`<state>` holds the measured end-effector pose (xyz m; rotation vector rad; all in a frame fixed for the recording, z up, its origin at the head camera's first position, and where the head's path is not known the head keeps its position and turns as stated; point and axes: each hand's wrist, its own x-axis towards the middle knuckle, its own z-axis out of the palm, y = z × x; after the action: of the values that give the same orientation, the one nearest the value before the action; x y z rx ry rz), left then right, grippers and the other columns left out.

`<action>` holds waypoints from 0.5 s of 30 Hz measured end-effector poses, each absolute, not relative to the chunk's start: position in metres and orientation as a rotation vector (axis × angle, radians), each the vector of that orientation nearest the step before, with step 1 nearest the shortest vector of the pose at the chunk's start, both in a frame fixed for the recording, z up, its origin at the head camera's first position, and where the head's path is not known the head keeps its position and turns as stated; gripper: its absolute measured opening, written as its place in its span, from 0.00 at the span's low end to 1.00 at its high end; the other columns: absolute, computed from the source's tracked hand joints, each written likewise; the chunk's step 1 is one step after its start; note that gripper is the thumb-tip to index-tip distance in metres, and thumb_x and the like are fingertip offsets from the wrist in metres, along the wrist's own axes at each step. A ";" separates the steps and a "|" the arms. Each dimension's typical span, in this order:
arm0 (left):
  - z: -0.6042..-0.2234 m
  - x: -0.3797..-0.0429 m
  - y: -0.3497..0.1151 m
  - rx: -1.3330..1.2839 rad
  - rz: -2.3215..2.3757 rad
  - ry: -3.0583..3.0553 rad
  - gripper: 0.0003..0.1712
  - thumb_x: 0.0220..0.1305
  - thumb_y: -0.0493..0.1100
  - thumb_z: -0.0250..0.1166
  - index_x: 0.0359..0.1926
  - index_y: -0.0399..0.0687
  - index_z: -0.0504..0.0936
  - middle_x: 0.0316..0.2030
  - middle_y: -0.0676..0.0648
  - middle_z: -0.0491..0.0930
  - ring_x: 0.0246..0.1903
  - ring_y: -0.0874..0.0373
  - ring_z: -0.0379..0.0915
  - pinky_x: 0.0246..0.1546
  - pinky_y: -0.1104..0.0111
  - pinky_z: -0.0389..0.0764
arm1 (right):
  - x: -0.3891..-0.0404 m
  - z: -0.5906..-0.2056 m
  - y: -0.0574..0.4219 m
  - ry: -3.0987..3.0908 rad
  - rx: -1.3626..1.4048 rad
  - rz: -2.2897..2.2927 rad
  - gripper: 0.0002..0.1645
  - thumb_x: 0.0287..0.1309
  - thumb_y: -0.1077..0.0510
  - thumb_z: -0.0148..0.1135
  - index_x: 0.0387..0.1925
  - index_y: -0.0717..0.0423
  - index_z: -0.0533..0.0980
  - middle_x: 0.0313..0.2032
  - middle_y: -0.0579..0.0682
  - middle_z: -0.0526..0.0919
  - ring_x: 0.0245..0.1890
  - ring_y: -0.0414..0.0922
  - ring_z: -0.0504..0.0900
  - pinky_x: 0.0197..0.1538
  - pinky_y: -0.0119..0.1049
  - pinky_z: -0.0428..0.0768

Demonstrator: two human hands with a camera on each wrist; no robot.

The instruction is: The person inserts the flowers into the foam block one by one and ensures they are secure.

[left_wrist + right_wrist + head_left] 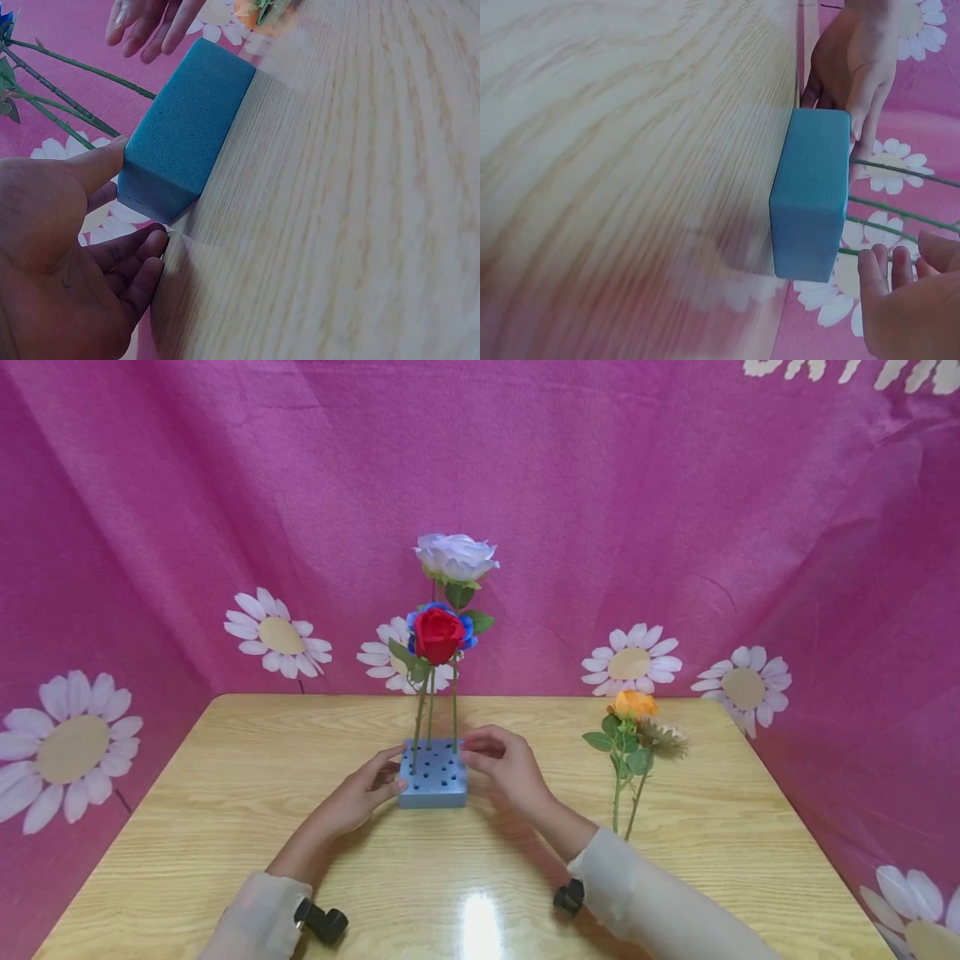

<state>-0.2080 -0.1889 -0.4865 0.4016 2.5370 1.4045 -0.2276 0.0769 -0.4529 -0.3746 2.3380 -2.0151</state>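
A blue foam block (432,798) with several holes in its top sits on the table. Stems rise from it, bearing a red rose (438,635), a blue flower (468,631) mostly hidden behind the red one, and a taller pale lavender rose (456,557). My left hand (360,795) is at the block's left side, thumb touching the upper edge and the other fingers loosely bent beside it. At the far right corner, my right hand (510,768) hovers with relaxed fingers close to the rightmost stem (454,706); in the left wrist view its fingers (154,30) hang apart from the block.
On the right of the wooden table (225,827) lie an orange flower (634,703) and a brownish flower (662,739) with leafy stems. A pink cloth (525,460) printed with daisies hangs behind and along both sides.
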 end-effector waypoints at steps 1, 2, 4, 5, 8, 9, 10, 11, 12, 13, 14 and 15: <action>-0.486 -0.208 -0.189 0.406 1.405 2.538 0.36 0.79 0.48 0.58 0.80 0.47 0.56 0.68 0.31 0.69 0.66 0.36 0.69 0.68 0.41 0.67 | -0.228 -0.453 0.080 2.333 -0.369 -2.028 0.17 0.60 0.70 0.70 0.51 0.70 0.81 0.44 0.61 0.88 0.44 0.47 0.87 0.50 0.35 0.86; -0.486 -0.208 -0.189 0.409 1.406 2.538 0.36 0.79 0.47 0.58 0.80 0.47 0.56 0.68 0.31 0.69 0.66 0.36 0.69 0.68 0.41 0.67 | -0.228 -0.453 0.082 2.329 -0.356 -2.033 0.17 0.60 0.70 0.70 0.51 0.70 0.81 0.45 0.62 0.88 0.45 0.48 0.87 0.50 0.35 0.86; -0.486 -0.208 -0.189 0.414 1.406 2.538 0.36 0.79 0.47 0.58 0.80 0.47 0.56 0.68 0.31 0.69 0.66 0.36 0.69 0.68 0.41 0.67 | -0.228 -0.453 0.088 2.331 -0.336 -2.043 0.18 0.60 0.70 0.70 0.52 0.71 0.80 0.45 0.63 0.88 0.45 0.49 0.88 0.50 0.35 0.86; -0.486 -0.208 -0.189 0.412 1.406 2.539 0.36 0.79 0.47 0.58 0.80 0.47 0.56 0.68 0.31 0.69 0.66 0.36 0.69 0.68 0.41 0.67 | -0.228 -0.453 0.091 2.325 -0.326 -2.052 0.18 0.60 0.71 0.70 0.51 0.71 0.80 0.45 0.63 0.88 0.46 0.50 0.88 0.50 0.36 0.86; -0.485 -0.208 -0.189 0.415 1.406 2.537 0.36 0.79 0.47 0.58 0.81 0.47 0.56 0.68 0.31 0.69 0.66 0.37 0.69 0.68 0.41 0.67 | -0.227 -0.454 0.099 2.314 -0.308 -2.073 0.17 0.60 0.71 0.70 0.51 0.71 0.80 0.46 0.65 0.87 0.46 0.49 0.88 0.50 0.35 0.86; -0.485 -0.208 -0.189 0.418 1.406 2.536 0.36 0.79 0.47 0.58 0.81 0.47 0.56 0.68 0.31 0.69 0.66 0.37 0.69 0.68 0.41 0.67 | -0.227 -0.455 0.102 2.314 -0.299 -2.078 0.17 0.60 0.71 0.70 0.51 0.70 0.80 0.46 0.65 0.87 0.46 0.49 0.88 0.50 0.35 0.86; -0.486 -0.208 -0.189 0.419 1.406 2.538 0.36 0.79 0.47 0.58 0.81 0.47 0.56 0.68 0.31 0.70 0.66 0.37 0.69 0.68 0.41 0.67 | -0.226 -0.455 0.104 2.314 -0.296 -2.083 0.17 0.60 0.71 0.70 0.51 0.70 0.80 0.46 0.65 0.87 0.47 0.48 0.88 0.49 0.34 0.86; -0.486 -0.207 -0.189 0.418 1.409 2.536 0.37 0.79 0.47 0.58 0.80 0.47 0.56 0.68 0.31 0.70 0.66 0.37 0.69 0.68 0.41 0.67 | -0.225 -0.455 0.107 2.313 -0.298 -2.086 0.16 0.61 0.71 0.70 0.51 0.70 0.81 0.46 0.65 0.87 0.47 0.48 0.88 0.50 0.34 0.86; -0.486 -0.207 -0.189 0.422 1.411 2.534 0.37 0.79 0.47 0.58 0.81 0.47 0.56 0.68 0.31 0.70 0.66 0.37 0.69 0.68 0.41 0.67 | -0.225 -0.456 0.109 2.314 -0.293 -2.081 0.16 0.61 0.71 0.69 0.51 0.70 0.80 0.47 0.65 0.87 0.47 0.48 0.88 0.50 0.34 0.86; -0.486 -0.208 -0.189 0.424 1.412 2.534 0.36 0.79 0.47 0.58 0.81 0.47 0.56 0.68 0.31 0.70 0.65 0.37 0.69 0.69 0.41 0.67 | -0.224 -0.456 0.112 2.317 -0.290 -2.075 0.16 0.62 0.70 0.69 0.51 0.69 0.81 0.47 0.65 0.87 0.48 0.48 0.87 0.51 0.33 0.85; -0.486 -0.208 -0.189 0.424 1.412 2.535 0.36 0.79 0.47 0.58 0.80 0.47 0.56 0.68 0.31 0.70 0.65 0.37 0.69 0.68 0.41 0.67 | -0.223 -0.456 0.115 2.322 -0.290 -2.067 0.16 0.62 0.70 0.68 0.51 0.68 0.80 0.48 0.65 0.87 0.48 0.47 0.87 0.51 0.33 0.85; -0.487 -0.208 -0.189 0.419 1.412 2.536 0.36 0.79 0.47 0.58 0.80 0.47 0.56 0.68 0.31 0.70 0.65 0.37 0.69 0.69 0.41 0.67 | -0.222 -0.456 0.118 2.327 -0.290 -2.056 0.16 0.63 0.70 0.68 0.52 0.69 0.80 0.48 0.65 0.87 0.48 0.47 0.87 0.51 0.32 0.85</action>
<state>-0.2078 -0.1888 -0.4866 0.4195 2.5358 1.4119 -0.2217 0.1176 -0.4562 -0.2902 2.3273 -2.0562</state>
